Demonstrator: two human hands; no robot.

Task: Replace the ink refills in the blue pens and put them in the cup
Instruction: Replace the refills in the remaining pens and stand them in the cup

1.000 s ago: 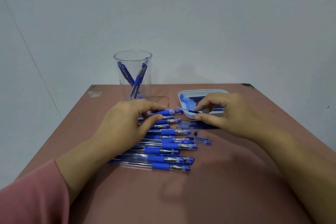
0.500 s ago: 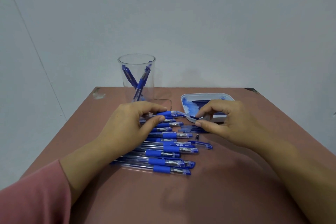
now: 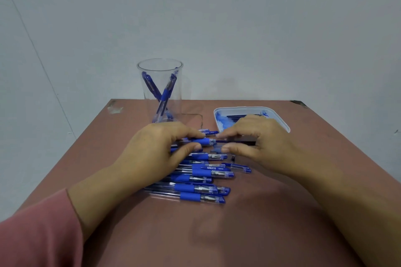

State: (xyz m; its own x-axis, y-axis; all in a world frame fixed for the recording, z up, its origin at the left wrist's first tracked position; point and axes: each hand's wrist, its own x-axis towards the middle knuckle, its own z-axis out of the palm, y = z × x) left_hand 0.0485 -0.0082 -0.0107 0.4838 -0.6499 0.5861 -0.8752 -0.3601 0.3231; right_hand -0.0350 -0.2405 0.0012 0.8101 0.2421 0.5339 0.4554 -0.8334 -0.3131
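Since a sec ago the refill (image 3: pixel 233 141) swung level with the pen barrel (image 3: pixel 202 142), left hand (image 3: pixel 156 151) gripping that, right hand (image 3: pixel 260 143) pinching the refill, so I'd keep it dead straight.

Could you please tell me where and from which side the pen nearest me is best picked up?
Probably pinch the nearest pen at its blue rubber sleeve, coming from above with thumb on the near side: it lies flat, crosswise, its near side free while another pen crowds the far side.
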